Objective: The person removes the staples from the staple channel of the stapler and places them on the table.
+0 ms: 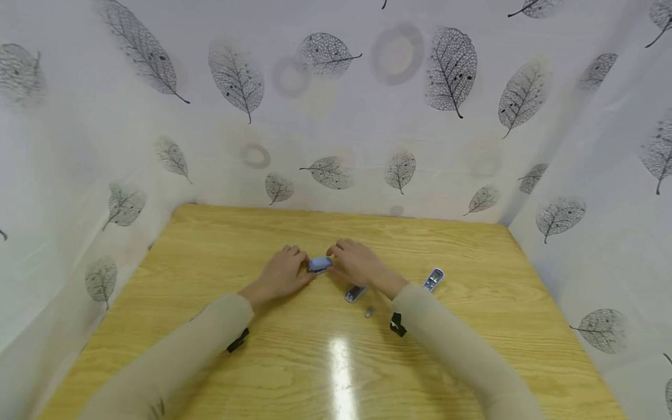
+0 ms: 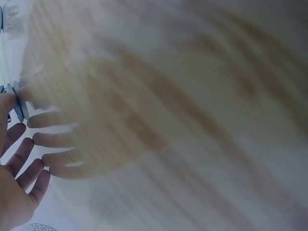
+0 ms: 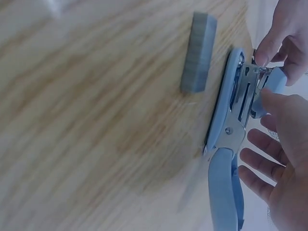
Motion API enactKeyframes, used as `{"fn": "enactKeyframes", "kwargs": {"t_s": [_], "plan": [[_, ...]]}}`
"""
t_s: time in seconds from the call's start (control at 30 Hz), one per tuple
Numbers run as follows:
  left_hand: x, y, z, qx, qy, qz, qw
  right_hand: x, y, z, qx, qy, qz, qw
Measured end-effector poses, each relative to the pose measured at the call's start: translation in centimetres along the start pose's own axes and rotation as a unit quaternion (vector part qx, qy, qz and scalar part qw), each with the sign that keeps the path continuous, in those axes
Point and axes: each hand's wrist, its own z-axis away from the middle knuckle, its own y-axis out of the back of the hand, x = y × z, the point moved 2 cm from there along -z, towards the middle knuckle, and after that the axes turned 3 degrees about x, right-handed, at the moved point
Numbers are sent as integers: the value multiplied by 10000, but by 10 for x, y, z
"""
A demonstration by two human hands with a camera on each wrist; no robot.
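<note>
A small light-blue stapler is held between both hands above the table. My left hand pinches its left end between thumb and fingers. At the other end, the thumb and fingers of my right hand grip it. In the right wrist view, metal parts show on this held stapler, and the right hand's other fingers are spread apart. The left wrist view catches only part of the left hand, with a blue edge of the stapler by its thumb.
Below my right hand lies an opened blue stapler with its metal inside bare. A short grey staple strip lies beside it. Another blue piece with metal inside is farther right, by the right forearm. Leaf-patterned sheets surround the wooden table.
</note>
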Motion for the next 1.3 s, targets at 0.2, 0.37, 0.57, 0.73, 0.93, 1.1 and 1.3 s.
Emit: {"fn": "enactKeyframes", "kwargs": {"t_s": [0.2,0.37,0.57,0.73,0.93,1.1,1.3], "plan": [[3,4,5,-11,-17,-37,10000,-4,-2,0,-11,132,3,9999],[4,9,15,14,-86,-21,10000,-11,-4,4,101,263,-271,9992],[4,12,31,187,-169,27,9997,-21,-8,8,127,350,-432,9984],[8,16,45,255,-63,32,9996,-30,-11,8,47,319,-739,9967],[12,17,55,312,249,69,9992,-34,-14,5,-60,110,-1439,9895],[12,14,56,310,375,133,9987,-34,-17,2,-145,16,-1739,9847],[15,16,57,303,493,229,9981,-35,-19,-2,-150,39,-1844,9827]]}}
